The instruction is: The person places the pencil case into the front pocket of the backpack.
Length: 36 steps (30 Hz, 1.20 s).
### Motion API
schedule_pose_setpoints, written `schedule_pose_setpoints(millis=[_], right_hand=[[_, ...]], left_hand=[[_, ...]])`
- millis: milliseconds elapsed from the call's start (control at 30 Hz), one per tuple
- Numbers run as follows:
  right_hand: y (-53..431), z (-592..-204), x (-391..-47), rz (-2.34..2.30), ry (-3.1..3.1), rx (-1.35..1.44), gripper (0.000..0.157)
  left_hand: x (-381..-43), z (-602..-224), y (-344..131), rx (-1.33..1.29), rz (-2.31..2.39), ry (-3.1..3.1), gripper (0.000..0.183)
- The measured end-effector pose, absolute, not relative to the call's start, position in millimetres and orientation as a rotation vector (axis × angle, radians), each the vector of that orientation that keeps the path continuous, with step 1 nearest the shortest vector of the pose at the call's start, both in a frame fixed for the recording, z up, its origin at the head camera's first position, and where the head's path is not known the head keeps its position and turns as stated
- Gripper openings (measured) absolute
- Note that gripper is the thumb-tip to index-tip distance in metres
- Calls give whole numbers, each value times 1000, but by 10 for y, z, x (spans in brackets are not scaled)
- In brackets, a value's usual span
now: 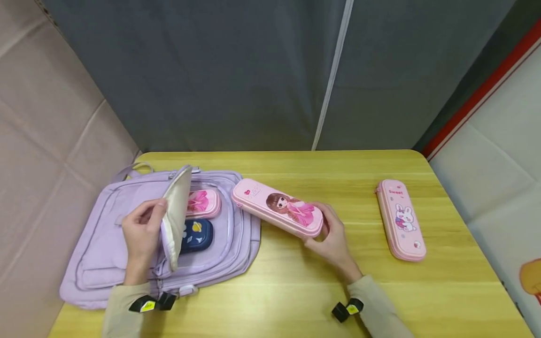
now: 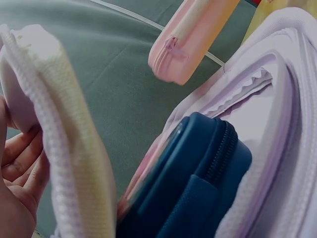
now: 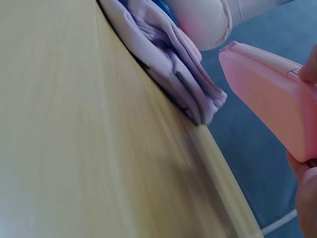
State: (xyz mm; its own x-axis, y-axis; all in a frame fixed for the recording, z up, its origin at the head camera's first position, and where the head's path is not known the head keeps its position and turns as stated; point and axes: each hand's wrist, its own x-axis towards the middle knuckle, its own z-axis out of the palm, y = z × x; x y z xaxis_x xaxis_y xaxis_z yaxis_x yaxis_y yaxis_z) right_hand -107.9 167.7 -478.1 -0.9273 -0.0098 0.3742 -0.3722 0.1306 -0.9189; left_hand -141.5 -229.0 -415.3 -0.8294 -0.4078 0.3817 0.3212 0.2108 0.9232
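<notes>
My left hand (image 1: 141, 230) pinches the lifted front flap (image 1: 177, 218) of a lilac backpack (image 1: 110, 234) that lies on the table. Behind the flap, a pink pencil case (image 1: 204, 203) and a navy pencil case (image 1: 198, 234) with space pictures lie in the opened pocket; the flap hides their left ends. My right hand (image 1: 331, 237) grips the right end of another pink pencil case (image 1: 262, 199) with a doll picture. That case is held up, its far end overlapping the backpack's edge in the head view. The left wrist view shows the navy case's zipper (image 2: 223, 151) close up.
A pink pencil case with a rabbit (image 1: 403, 220) lies on the right side of the yellow wooden table (image 1: 338, 169). A grey curtain (image 1: 236, 75) hangs behind the table. Pale walls stand at the left (image 1: 50, 155) and right (image 1: 503, 155).
</notes>
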Motion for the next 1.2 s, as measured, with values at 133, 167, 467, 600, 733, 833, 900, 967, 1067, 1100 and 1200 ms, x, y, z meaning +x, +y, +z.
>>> schedule_pose_setpoints(millis=[133,167,467,600,733,833,900,967,1067,1100,1200], right_hand=[[1539,-4732,-1133,1917,-2157,492,78],[1501,-4719,-1146,1935,-2161,515,78],[1174,-4675,-1259,2006,-2217,680,76],[1079,-4683,-1281,2050,-2215,741,77],[1017,-4689,-1298,1997,-2276,776,80],[1002,-4704,-1315,1866,-2352,792,83],[998,-4717,-1328,1802,-2374,813,84],[994,-4727,-1344,1806,-2365,846,83],[992,-4735,-1370,1853,-2353,896,82],[992,-4733,-1380,1869,-2355,906,81],[985,-4718,-1403,1907,-2380,921,82]], left_hand=[[-1423,-4122,-2299,80,-1686,-1911,9],[-1423,-4114,-2302,75,-1701,-1902,9],[-1420,-4078,-2326,-13,-1712,-1877,12],[-1410,-4067,-2324,-32,-1693,-1906,8],[-1405,-4046,-2326,-51,-1698,-1916,7],[-1406,-4019,-2337,-70,-1708,-1897,8],[-1403,-4001,-2347,-85,-1718,-1874,9],[-1400,-3981,-2352,-100,-1736,-1856,10],[-1398,-3961,-2355,-123,-1753,-1835,9],[-1398,-3956,-2355,-130,-1756,-1832,9],[-1404,-3948,-2352,-151,-1777,-1797,4]])
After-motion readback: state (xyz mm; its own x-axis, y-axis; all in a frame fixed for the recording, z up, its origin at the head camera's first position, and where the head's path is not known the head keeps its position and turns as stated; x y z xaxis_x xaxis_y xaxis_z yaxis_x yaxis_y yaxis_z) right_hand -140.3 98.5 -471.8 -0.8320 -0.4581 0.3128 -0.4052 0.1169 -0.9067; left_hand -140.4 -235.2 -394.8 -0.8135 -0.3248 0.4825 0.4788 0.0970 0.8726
